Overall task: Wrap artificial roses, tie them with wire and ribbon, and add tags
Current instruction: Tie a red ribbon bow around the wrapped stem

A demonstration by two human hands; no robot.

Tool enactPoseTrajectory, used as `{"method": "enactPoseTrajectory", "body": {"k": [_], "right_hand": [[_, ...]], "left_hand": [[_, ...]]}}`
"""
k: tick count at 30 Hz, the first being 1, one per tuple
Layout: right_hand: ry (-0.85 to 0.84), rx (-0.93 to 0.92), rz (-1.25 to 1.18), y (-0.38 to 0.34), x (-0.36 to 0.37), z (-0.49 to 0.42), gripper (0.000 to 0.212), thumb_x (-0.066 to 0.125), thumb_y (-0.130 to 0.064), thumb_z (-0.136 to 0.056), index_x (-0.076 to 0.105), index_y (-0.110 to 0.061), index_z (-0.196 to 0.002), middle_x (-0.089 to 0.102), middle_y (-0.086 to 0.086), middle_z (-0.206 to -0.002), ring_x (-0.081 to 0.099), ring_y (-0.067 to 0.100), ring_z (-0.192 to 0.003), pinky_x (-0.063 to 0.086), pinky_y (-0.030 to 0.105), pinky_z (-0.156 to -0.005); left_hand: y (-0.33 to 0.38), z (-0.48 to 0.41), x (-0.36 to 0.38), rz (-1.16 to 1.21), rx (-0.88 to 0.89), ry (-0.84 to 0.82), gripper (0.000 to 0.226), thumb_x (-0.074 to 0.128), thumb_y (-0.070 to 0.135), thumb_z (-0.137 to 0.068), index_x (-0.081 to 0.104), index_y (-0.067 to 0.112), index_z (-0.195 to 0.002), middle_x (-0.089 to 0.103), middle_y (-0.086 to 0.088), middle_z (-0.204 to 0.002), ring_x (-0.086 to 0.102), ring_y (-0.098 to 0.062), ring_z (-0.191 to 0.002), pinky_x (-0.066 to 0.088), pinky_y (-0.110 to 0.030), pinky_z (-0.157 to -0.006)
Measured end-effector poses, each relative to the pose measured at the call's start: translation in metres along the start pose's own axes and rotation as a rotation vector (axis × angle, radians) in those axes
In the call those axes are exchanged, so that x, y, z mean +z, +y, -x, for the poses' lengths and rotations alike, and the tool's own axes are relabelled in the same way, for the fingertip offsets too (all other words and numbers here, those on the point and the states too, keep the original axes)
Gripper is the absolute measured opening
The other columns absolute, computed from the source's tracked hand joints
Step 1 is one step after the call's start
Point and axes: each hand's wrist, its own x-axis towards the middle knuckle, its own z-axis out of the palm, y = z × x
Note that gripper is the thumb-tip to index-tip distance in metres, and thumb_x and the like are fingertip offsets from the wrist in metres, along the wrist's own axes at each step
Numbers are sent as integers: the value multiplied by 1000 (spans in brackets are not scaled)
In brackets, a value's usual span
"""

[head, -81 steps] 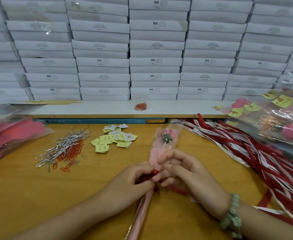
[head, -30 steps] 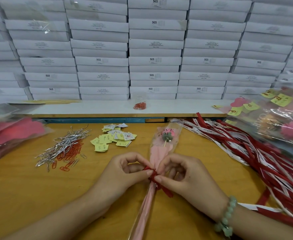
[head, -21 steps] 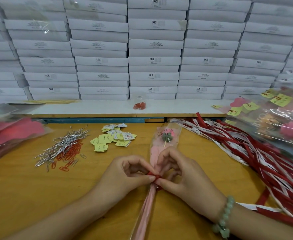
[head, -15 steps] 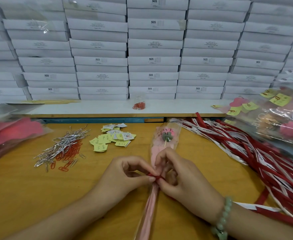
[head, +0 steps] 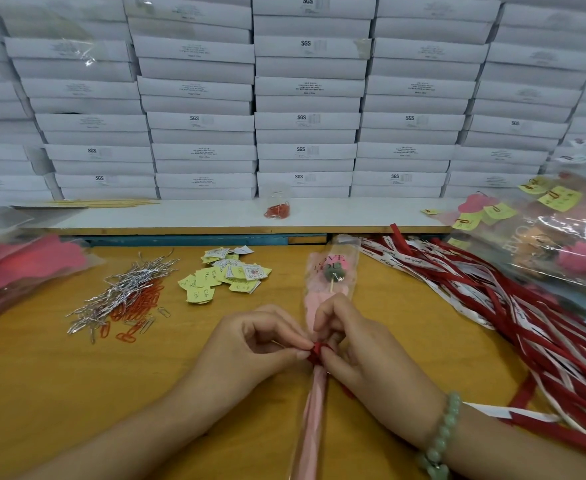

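A wrapped artificial rose (head: 333,271) in a clear sleeve with pink paper lies lengthwise on the wooden table (head: 59,393), flower end away from me. A red ribbon (head: 317,351) circles its narrow neck. My left hand (head: 250,351) pinches the ribbon from the left with thumb and forefinger. My right hand (head: 357,351) pinches it from the right, fingers curled over the sleeve. The ribbon's loose tails are mostly hidden under my right hand.
Silver wire ties (head: 125,289) and red paper clips (head: 135,310) lie at the left, yellow and white tags (head: 225,277) behind my hands. Red and white ribbons (head: 513,317) fan out on the right beside finished wrapped roses (head: 561,244). White boxes (head: 305,98) are stacked behind.
Both hands have drawn together on the ribbon at the neck of the sleeve. The red tail that trailed below my right hand a second ago is now almost hidden.
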Motion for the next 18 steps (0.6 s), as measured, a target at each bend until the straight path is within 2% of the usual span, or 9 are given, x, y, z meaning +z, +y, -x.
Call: {"method": "enactPoseTrajectory", "body": {"k": [3,6,8,11,14,18], "right_hand": [[37,19,-75,3,-1,-1,29,68,-3,-84,48,-23,-92,61,-8,-84,57,0,-68,38,9,-58],[76,56,-193,5,-3,-1,31,73,1,-78,53,-20,-88,63,-9,-84,61,4,-73,43,13,-58],[89,80,-275,6,-4,-2,30,74,3,-75,55,-15,-89,65,-5,-85,64,9,-75,49,22,-58],[98,109,-390,5,-6,-2,23,72,2,-78,57,-10,-92,67,1,-89,67,15,-82,55,34,-70],[156,128,-496,6,-7,-3,14,71,-3,-82,59,-9,-88,68,5,-87,67,19,-82,54,27,-72],[168,187,-542,12,-7,-6,22,76,3,-75,59,-7,-86,69,-2,-75,66,10,-70,53,20,-68]], "left_hand": [[0,0,0,-8,-4,22,9,78,17,-65,79,21,-73,72,-2,-88,70,-15,-84,54,-20,-76],[0,-1,0,-39,-17,36,10,78,19,-63,79,24,-71,72,1,-89,69,-13,-84,54,-19,-75],[1,0,1,-48,-20,37,10,78,19,-62,79,24,-70,72,2,-89,69,-11,-84,53,-17,-74],[2,0,0,-70,-30,31,11,79,15,-64,80,22,-72,72,3,-89,69,-11,-84,53,-17,-75],[1,-2,0,-92,-41,35,17,81,3,-67,80,19,-72,72,4,-88,69,-10,-82,53,-16,-72],[1,-1,1,-119,-44,38,21,81,0,-67,80,21,-72,71,6,-89,68,-8,-80,50,-15,-69]]}}
